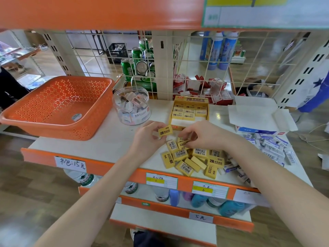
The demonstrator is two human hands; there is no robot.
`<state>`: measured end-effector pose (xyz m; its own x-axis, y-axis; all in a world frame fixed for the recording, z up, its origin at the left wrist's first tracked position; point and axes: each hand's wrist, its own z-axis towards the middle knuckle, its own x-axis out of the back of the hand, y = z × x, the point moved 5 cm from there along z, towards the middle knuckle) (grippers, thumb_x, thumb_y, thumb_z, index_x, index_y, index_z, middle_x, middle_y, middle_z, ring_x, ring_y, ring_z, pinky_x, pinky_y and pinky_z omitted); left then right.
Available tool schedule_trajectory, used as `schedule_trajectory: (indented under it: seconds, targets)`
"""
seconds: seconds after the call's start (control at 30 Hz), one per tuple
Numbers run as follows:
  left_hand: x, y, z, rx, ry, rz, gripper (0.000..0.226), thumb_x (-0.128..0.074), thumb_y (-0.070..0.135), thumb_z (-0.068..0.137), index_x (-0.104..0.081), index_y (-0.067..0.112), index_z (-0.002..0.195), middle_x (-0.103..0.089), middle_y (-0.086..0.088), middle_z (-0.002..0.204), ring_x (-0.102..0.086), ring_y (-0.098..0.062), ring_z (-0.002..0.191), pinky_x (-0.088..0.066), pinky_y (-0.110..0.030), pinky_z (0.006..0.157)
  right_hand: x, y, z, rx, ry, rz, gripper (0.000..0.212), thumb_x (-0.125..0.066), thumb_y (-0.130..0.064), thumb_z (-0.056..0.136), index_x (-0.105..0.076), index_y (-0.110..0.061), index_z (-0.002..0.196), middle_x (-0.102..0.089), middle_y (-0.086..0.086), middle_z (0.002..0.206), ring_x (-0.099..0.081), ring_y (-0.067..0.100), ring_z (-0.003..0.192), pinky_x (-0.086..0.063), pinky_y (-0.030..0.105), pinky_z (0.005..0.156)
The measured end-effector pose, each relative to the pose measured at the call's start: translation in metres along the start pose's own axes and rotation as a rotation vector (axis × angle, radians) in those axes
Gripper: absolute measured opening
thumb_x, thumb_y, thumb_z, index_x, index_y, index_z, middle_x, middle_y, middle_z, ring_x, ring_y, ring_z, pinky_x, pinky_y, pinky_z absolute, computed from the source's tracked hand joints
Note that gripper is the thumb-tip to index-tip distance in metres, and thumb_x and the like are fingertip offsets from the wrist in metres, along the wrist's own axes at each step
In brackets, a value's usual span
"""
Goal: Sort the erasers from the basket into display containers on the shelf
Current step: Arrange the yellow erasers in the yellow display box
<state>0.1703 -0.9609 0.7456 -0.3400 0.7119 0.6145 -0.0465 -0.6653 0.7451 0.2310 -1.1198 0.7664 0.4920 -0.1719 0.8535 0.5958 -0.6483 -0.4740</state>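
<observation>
Both hands over the shelf (110, 139)
I see left hand (149, 135) pinching one yellow eraser (165, 131) just before the yellow display box (190, 99); right hand (203, 134) curled onto the loose pile (192, 161), grip unclear

Left hand (148, 134) pinched a yellow eraser (165, 131), label up, above the shelf (106, 139). Right hand (204, 134) pinched a second eraser (183, 142) atop the pile (194, 161) at the shelf front. Box (189, 111) behind, partly filled. Basket (57, 107) far left, with the jar (131, 106) between basket and box. White erasers (272, 148) heaped right.
</observation>
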Motion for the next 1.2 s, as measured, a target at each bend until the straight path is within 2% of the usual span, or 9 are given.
schedule_trajectory:
  seconds: [0.13, 0.2, 0.37, 0.53, 0.6, 0.73, 0.87, 1.07, 1.2]
  targets:
    - [-0.003, 0.003, -0.001, -0.005, -0.02, 0.028, 0.03, -0.071, 0.006, 0.077, -0.069, 0.016, 0.105, -0.058, 0.009, 0.096, -0.059, -0.01, 0.09, -0.054, -0.026, 0.079, -0.001, -0.01, 0.004, 0.009, -0.037, -0.104, 0.042, -0.064, -0.021, 0.086, -0.057, -0.023, 0.127, -0.061, -0.006, 0.114, -0.05, 0.005, 0.091, -0.039, 0.012, 0.07]
    - [-0.001, 0.004, 0.0, -0.006, -0.031, 0.03, 0.03, -0.071, 0.007, 0.078, -0.069, 0.017, 0.106, -0.057, 0.011, 0.096, -0.058, -0.009, 0.09, -0.053, -0.027, 0.08, -0.002, -0.01, 0.005, 0.014, -0.032, -0.103, 0.041, -0.064, -0.019, 0.085, -0.058, -0.024, 0.126, -0.06, -0.005, 0.11, -0.05, 0.005, 0.088, -0.038, 0.01, 0.065]
    - [0.007, 0.002, 0.002, -0.004, -0.024, 0.034, 0.027, -0.071, 0.007, 0.077, -0.069, 0.018, 0.102, -0.056, 0.013, 0.093, -0.058, -0.011, 0.09, -0.053, -0.033, 0.081, 0.004, -0.007, 0.005, -0.015, -0.022, -0.063, 0.042, -0.06, -0.016, 0.086, -0.057, -0.024, 0.127, -0.056, -0.007, 0.1, -0.053, 0.007, 0.088, -0.043, 0.014, 0.07]
    - [0.007, -0.001, 0.004, -0.019, -0.037, 0.046, 0.027, -0.071, 0.008, 0.077, -0.07, 0.017, 0.102, -0.056, 0.011, 0.092, -0.058, -0.01, 0.088, -0.053, -0.034, 0.081, 0.02, 0.004, 0.006, -0.056, 0.008, 0.066, 0.026, -0.058, -0.019, 0.086, -0.067, -0.036, 0.103, -0.057, -0.002, 0.08, -0.053, 0.012, 0.069, -0.046, 0.024, 0.064]
    - [0.006, 0.001, 0.007, -0.029, -0.041, 0.056, 0.027, -0.071, 0.008, 0.077, -0.07, 0.017, 0.103, -0.055, 0.013, 0.091, -0.058, -0.01, 0.086, -0.053, -0.032, 0.08, 0.03, 0.011, 0.004, -0.092, 0.075, 0.154, 0.02, -0.062, -0.02, 0.086, -0.064, -0.038, 0.092, -0.062, -0.007, 0.087, -0.06, 0.01, 0.073, -0.051, 0.025, 0.069]
    - [0.006, 0.008, 0.019, -0.037, -0.074, 0.094, 0.028, -0.069, 0.014, 0.081, -0.068, 0.019, 0.109, -0.053, 0.014, 0.092, -0.057, -0.008, 0.081, -0.046, -0.02, 0.079, 0.045, 0.033, -0.001, -0.171, 0.205, 0.327, 0.015, -0.066, -0.016, 0.085, -0.064, -0.03, 0.092, -0.066, -0.007, 0.097, -0.066, 0.011, 0.082, -0.056, 0.028, 0.077]
    - [-0.002, 0.017, 0.038, -0.055, -0.175, 0.212, 0.035, -0.065, 0.025, 0.085, -0.062, 0.024, 0.121, -0.058, 0.006, 0.113, -0.053, -0.015, 0.108, -0.043, -0.033, 0.094, 0.053, 0.052, -0.006, -0.267, 0.357, 0.551, 0.022, -0.061, -0.003, 0.084, -0.064, -0.023, 0.094, -0.064, 0.003, 0.097, -0.065, 0.015, 0.083, -0.056, 0.022, 0.07]
    - [-0.018, 0.023, 0.075, -0.102, -0.361, 0.492, 0.041, -0.059, 0.03, 0.091, -0.055, 0.027, 0.131, -0.05, 0.0, 0.134, -0.037, -0.024, 0.128, -0.036, -0.041, 0.101, 0.054, 0.069, -0.005, -0.325, 0.479, 0.571, 0.017, -0.064, -0.006, 0.083, -0.068, -0.022, 0.087, -0.066, -0.001, 0.105, -0.066, 0.01, 0.086, -0.055, 0.019, 0.072]
    - [-0.031, 0.021, 0.091, -0.152, -0.535, 0.639, 0.039, -0.064, 0.035, 0.087, -0.059, 0.03, 0.126, -0.054, 0.006, 0.128, -0.043, -0.018, 0.121, -0.04, -0.033, 0.089, 0.049, 0.075, 0.004, -0.341, 0.496, 0.493, 0.017, -0.064, -0.008, 0.084, -0.07, -0.016, 0.097, -0.06, 0.001, 0.121, -0.064, 0.014, 0.097, -0.054, 0.018, 0.075]
